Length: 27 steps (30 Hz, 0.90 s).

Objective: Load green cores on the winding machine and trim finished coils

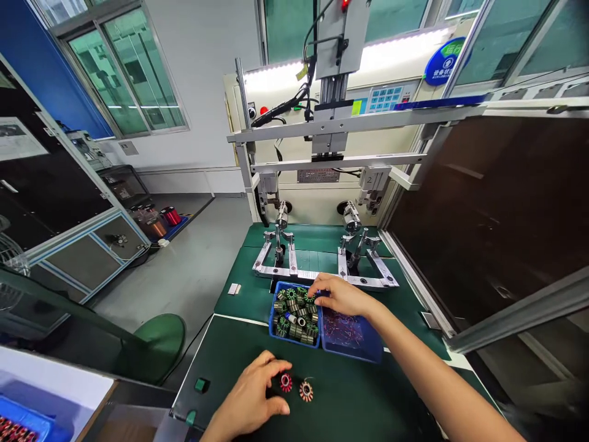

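Note:
My left hand [253,393] is low over the green work mat [368,405], its thumb and fingers apart with nothing between them. Just off its fingertips lies a small motor stator wound in red wire [286,382]. A second stator, wound in copper-coloured wire [306,390], sits to its right with a loose wire end. My right hand [340,296] reaches over the right rim of a blue bin [294,342] full of green-ended stator cores [294,313]. Its thumb and forefinger close around a stator core [311,298] at the bin's upper right corner.
Beside the bin stands a blue tray [363,347] with thin wire scraps. Behind them is a winding machine with two metal fixtures [276,270] and a crossbar frame [363,124]. A dark panel [506,202] flanks the right side. A blue bin [27,411] of red-wound parts is at lower left.

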Each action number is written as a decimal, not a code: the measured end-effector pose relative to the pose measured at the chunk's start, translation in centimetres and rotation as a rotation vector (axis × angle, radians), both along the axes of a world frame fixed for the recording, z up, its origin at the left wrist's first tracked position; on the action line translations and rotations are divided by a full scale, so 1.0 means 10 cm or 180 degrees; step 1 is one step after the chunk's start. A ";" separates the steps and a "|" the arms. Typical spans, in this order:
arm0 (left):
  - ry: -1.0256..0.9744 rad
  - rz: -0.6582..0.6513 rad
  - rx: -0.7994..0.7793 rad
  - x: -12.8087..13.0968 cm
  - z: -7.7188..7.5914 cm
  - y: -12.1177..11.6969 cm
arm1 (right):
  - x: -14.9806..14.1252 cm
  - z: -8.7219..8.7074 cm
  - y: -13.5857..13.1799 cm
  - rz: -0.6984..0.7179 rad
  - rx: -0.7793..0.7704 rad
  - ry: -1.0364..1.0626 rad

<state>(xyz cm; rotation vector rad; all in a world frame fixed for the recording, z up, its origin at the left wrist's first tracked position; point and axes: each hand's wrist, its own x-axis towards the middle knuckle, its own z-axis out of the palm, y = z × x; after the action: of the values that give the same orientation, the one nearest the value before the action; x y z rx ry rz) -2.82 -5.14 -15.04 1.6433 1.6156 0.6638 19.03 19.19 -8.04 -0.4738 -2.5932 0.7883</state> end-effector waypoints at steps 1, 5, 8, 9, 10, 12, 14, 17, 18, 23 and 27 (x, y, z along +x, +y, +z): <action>0.0005 0.0000 0.0071 -0.05 0.05 0.05 | -0.03 -0.02 0.03 0.0074 -0.0001 -0.0036; 0.0165 0.0350 0.0851 -0.20 0.36 0.45 | -0.07 -0.06 0.05 0.0227 0.0061 -0.0048; 0.0467 0.0648 0.1284 -0.19 0.53 0.92 | -0.05 -0.04 -0.03 0.0254 0.0129 0.0121; 0.0538 0.0710 0.1356 -0.17 0.55 1.07 | -0.04 -0.03 -0.08 0.0243 0.0140 0.0210; 0.0592 0.0745 0.1404 -0.13 0.56 1.20 | -0.01 -0.01 -0.13 0.0220 0.0145 0.0305; 0.0618 0.0790 0.1458 -0.07 0.55 1.39 | 0.05 0.03 -0.26 0.0147 0.0151 0.0482; 0.0577 0.0824 0.1506 -0.01 0.52 1.48 | 0.14 0.08 -0.39 0.0054 0.0170 0.0614; 0.0373 0.0888 0.1550 0.02 0.49 1.49 | 0.26 0.14 -0.55 -0.0032 0.0234 0.0751; 0.0263 0.0916 0.1545 0.02 0.48 1.48 | 0.30 0.15 -0.59 -0.0043 0.0257 0.0786; -0.0638 0.1007 0.1512 -0.02 0.46 1.39 | 0.41 0.15 -0.63 -0.0102 0.0347 0.0863; -0.2117 0.1080 0.1152 -0.10 0.50 1.30 | 0.50 0.22 -0.18 -0.0626 0.0555 0.0993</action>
<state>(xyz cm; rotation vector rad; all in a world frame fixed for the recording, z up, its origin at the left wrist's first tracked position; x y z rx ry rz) -3.82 7.86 -9.99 1.1777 1.3199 1.5637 24.01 17.39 -5.88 -0.5003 -2.2607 0.5179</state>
